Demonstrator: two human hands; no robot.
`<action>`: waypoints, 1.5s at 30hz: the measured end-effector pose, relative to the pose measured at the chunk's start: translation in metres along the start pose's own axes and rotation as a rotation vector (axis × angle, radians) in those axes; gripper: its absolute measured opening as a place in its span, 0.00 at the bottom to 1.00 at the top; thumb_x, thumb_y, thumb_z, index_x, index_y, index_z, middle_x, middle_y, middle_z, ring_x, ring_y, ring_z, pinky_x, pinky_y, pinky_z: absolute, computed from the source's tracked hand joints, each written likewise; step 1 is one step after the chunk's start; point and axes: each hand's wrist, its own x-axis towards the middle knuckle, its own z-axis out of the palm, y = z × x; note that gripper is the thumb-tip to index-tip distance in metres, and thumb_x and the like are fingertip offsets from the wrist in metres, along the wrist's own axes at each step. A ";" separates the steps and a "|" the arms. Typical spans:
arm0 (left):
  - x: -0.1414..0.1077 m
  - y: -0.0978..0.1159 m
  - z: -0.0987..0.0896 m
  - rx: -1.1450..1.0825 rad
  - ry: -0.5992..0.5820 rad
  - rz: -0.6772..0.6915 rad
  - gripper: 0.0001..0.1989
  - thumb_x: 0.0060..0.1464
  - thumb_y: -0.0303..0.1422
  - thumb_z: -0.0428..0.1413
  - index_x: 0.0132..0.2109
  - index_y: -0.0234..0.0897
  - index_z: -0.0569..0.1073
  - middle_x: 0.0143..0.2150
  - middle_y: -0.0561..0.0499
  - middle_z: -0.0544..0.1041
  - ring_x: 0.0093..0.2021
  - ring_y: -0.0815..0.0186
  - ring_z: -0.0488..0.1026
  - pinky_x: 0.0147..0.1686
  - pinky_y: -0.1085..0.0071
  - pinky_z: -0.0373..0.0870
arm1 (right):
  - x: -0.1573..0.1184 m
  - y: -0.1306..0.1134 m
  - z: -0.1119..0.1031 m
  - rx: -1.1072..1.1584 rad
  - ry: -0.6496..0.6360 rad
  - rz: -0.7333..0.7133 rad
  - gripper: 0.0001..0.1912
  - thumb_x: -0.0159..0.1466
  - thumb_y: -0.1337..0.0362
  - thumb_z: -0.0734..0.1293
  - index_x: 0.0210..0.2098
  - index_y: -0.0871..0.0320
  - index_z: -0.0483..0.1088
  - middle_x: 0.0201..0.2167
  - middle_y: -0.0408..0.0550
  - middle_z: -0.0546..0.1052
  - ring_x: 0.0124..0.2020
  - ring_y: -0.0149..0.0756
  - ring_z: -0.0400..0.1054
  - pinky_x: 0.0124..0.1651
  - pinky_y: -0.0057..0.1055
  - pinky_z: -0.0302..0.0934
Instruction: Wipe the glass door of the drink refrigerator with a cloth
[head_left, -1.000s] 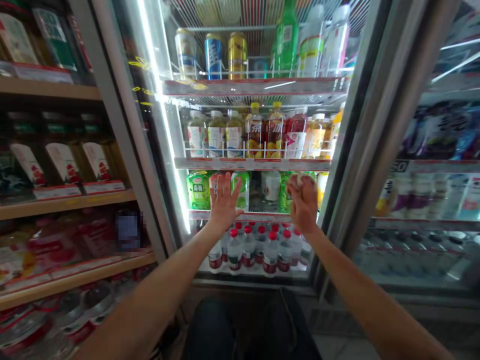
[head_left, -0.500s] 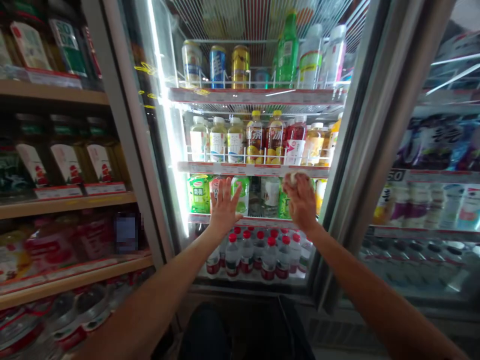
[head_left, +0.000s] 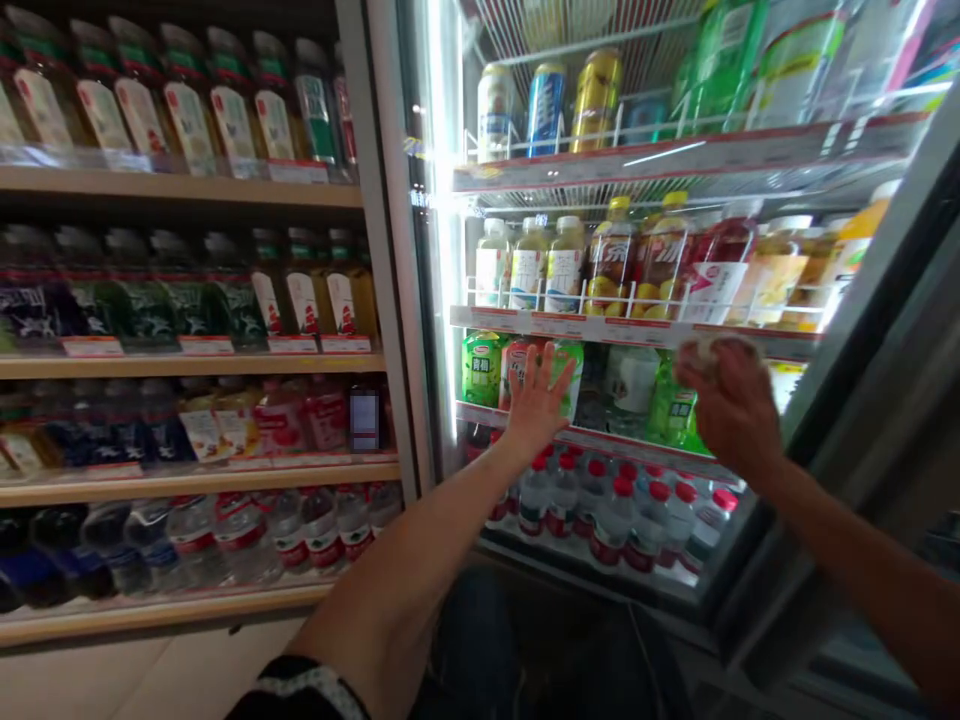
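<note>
My left hand (head_left: 536,398) is spread flat, fingers apart, in front of the lit drinks fridge's glass door (head_left: 525,375); it seems to rest on the glass. Behind its fingers are a red packet (head_left: 514,362) and a green one (head_left: 480,365). Farther right, my right hand (head_left: 731,405) is curled and slightly blurred. A crumpled pale cloth (head_left: 705,350) shows at its fingertips, pressed at the level of the shelf edge (head_left: 637,330). Green packs (head_left: 675,405) and a clear bottle with a pale label (head_left: 630,380) lie behind the glass between the hands.
Bottled tea (head_left: 566,265), cans (head_left: 546,110) and red-capped water bottles (head_left: 619,520) fill the fridge shelves. A metal door frame (head_left: 847,400) stands at right. Wooden shelves (head_left: 187,365) with several rows of bottles are at left, above a tiled floor (head_left: 165,670). My knees (head_left: 480,640) are below.
The view has turned left, so more of the wooden shelves shows and the fridge has shifted right. My left hand stays spread; my right hand, still with the cloth, sits farther from it.
</note>
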 end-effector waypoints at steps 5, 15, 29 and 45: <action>0.000 0.000 0.000 0.002 -0.020 0.008 0.51 0.43 0.40 0.62 0.66 0.44 0.38 0.69 0.42 0.32 0.66 0.47 0.27 0.58 0.40 0.44 | 0.036 0.008 0.007 0.006 0.094 0.077 0.21 0.60 0.71 0.59 0.53 0.60 0.67 0.63 0.57 0.54 0.63 0.51 0.48 0.61 0.48 0.48; -0.001 0.000 -0.003 -0.004 -0.029 0.014 0.50 0.43 0.40 0.62 0.66 0.44 0.41 0.69 0.41 0.34 0.66 0.46 0.28 0.58 0.40 0.45 | -0.004 -0.020 0.002 0.085 -0.148 -0.198 0.20 0.61 0.73 0.58 0.51 0.56 0.68 0.58 0.55 0.64 0.63 0.43 0.51 0.60 0.46 0.51; -0.008 -0.015 0.006 0.076 -0.008 0.112 0.51 0.42 0.40 0.63 0.66 0.43 0.41 0.69 0.41 0.35 0.66 0.48 0.29 0.60 0.44 0.45 | -0.011 -0.055 0.009 0.199 -0.299 -0.375 0.20 0.61 0.73 0.60 0.52 0.55 0.67 0.58 0.51 0.65 0.63 0.43 0.50 0.61 0.46 0.49; -0.005 -0.020 0.009 0.046 0.024 0.130 0.50 0.41 0.41 0.63 0.66 0.40 0.44 0.68 0.38 0.38 0.66 0.47 0.30 0.60 0.44 0.45 | 0.013 -0.054 0.020 0.163 -0.211 -0.230 0.20 0.63 0.69 0.59 0.55 0.53 0.64 0.60 0.50 0.62 0.64 0.41 0.48 0.63 0.45 0.47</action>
